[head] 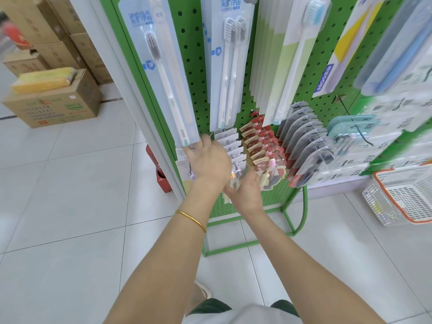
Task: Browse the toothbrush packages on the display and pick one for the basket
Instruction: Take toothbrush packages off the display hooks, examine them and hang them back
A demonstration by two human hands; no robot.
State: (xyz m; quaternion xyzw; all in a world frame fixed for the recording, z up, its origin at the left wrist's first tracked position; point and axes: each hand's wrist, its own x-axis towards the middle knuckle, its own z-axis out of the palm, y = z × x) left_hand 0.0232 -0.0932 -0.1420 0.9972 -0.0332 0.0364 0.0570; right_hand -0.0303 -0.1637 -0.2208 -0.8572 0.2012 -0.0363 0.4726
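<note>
I see white floor tiles (pixel 70 206) running clear all round the green pegboard stand (pixel 187 66), whose wire foot frame (pixel 252 243) sits on the tiles below both wrists.

My left hand (pixel 208 160), with a gold bangle (pixel 191 217) on its wrist, is up at the bottom end of a long toothbrush package (pixel 163 73) that hangs on the stand's left column. Its fingers (pixel 190 152) pass under the package's lower edge and the thumb lies just beside the corner, so it pinches that end.

My right hand (pixel 245 190) is lower and just right of the left wrist, reaching into the small carded brushes (pixel 231 146). The left wrist hides its fingertips, so I cannot tell how they are set or whether they hold anything.

Right of the thumbs hang rows of red carded packs (pixel 264 148), then grey blister packs (pixel 304 141), then teal packs (pixel 350 127). Above the fingers hangs a twin-brush pack (pixel 229 66).

The basket (pixel 378 206), white mesh with an orange rim, stands on the floor well to the right of both hands, near the stand's base.

Left of the fingers, past the white post (pixel 131 90) at the stand's edge, there is open floor, then stacked cardboard boxes (pixel 53 106) with a yellow pack (pixel 44 80) on top. A red object (pixel 161 181) sits at the post's foot, below the left fingers.
</note>
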